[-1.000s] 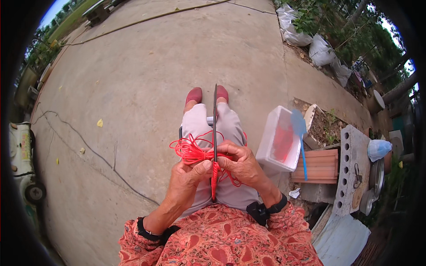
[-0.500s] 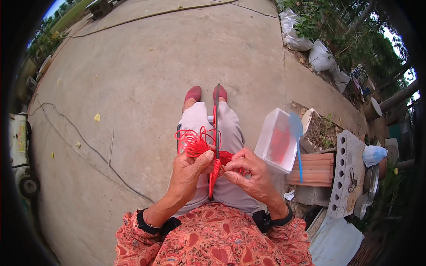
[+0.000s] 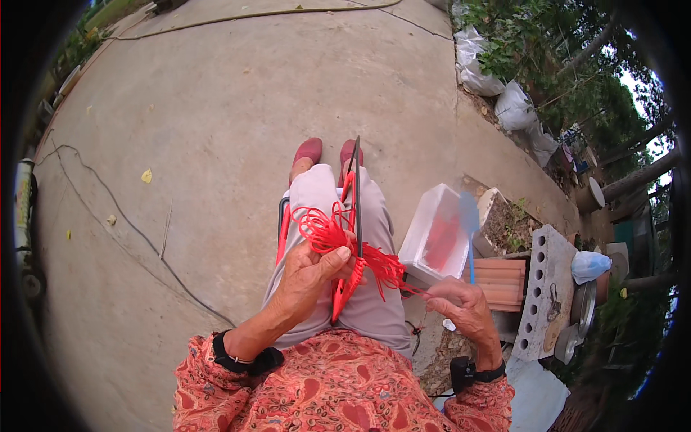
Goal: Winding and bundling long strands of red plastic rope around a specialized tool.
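A looped bundle of red cord [image 3: 322,227] is gripped by my left hand [image 3: 309,277] above my lap, thumb pressed over it. Out to the right, my right hand [image 3: 466,306] pinches red strands and holds them stretched away from the bundle. A thin dark bar [image 3: 358,189] runs lengthwise between my knees, its lower end among the cord. Just below it, a tight row of red knotted cord [image 3: 349,289] tapers toward my waist. My fingers partly hide where the cord meets the bar.
To my right are a white foam box [image 3: 430,248], a blue long-handled swatter [image 3: 469,223], ribbed orange tiles [image 3: 499,281] and a concrete block with holes [image 3: 543,295]. White bags [image 3: 515,106] line the edge by the plants. A dark cable [image 3: 133,229] lies on the concrete at left.
My right hand has moved from beside the knotted cord out to the right, drawing red strands with it. My left hand keeps hold of the bundle. The whole view has shifted slightly.
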{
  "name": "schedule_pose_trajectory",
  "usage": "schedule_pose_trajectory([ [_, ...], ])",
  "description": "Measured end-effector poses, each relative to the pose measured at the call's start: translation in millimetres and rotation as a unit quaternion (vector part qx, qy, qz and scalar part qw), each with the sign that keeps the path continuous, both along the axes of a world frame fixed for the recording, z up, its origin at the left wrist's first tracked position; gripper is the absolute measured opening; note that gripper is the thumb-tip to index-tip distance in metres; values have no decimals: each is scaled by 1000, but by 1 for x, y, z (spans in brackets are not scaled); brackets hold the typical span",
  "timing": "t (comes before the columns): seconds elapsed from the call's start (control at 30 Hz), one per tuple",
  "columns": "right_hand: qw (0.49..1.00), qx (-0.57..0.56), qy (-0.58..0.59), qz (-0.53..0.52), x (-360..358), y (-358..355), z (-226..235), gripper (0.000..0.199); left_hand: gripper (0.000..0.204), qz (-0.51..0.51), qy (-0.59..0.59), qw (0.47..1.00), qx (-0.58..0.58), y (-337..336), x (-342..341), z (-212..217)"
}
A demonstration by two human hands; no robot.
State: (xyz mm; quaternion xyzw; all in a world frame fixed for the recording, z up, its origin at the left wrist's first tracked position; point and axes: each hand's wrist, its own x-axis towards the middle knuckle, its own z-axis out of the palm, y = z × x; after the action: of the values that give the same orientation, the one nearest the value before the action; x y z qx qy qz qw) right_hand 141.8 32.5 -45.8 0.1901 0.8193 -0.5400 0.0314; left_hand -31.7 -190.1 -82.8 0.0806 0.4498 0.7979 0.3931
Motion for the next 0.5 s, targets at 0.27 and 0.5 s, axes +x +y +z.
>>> schedule_pose_trajectory([
  [0.27,980,26,156,-120,-77,16,40,17,30,2,37,999,-10,6,-3,-7],
  [0.5,952,-76,230,185,-179,-48,47,21,26,21,-28,999,6,12,-5,-8],
])
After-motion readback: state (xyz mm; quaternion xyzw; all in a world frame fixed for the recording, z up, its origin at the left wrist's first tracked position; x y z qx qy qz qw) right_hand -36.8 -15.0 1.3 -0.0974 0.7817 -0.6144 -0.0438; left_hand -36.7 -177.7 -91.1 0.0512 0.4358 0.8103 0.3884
